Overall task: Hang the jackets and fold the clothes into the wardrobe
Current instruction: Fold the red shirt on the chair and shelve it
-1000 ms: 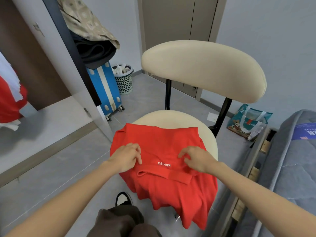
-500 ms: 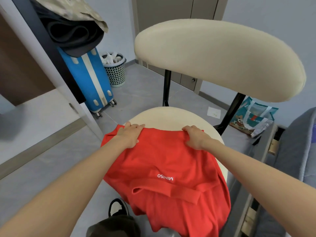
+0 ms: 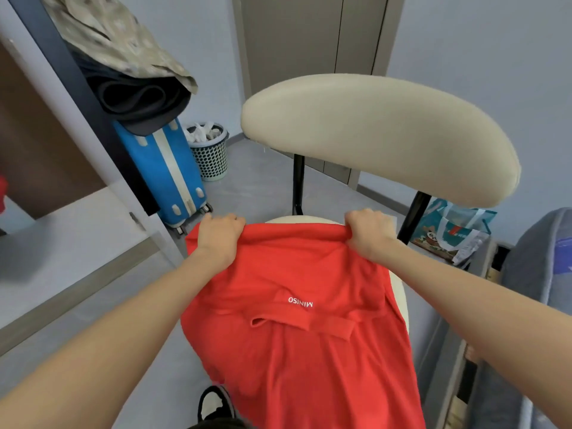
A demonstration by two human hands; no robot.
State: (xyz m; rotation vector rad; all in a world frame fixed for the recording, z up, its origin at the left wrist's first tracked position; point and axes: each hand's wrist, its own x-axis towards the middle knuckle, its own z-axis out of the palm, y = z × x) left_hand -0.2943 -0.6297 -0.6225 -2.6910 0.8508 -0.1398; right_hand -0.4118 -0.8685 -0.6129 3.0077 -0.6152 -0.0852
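The left hand (image 3: 221,235) and the right hand (image 3: 370,230) each clench a bunch of the far edge of a red cotton polo shirt with white "MINISO" lettering (image 3: 294,274). Between and below the hands the shirt lies spread over the round cream padded seat of a black-legged chair (image 3: 400,292) and hangs off its near side. Beyond the left hand stands a blue hard-shell suitcase (image 3: 167,168). Past the right hand, on the floor, sits a printed teal shopping bag (image 3: 448,230).
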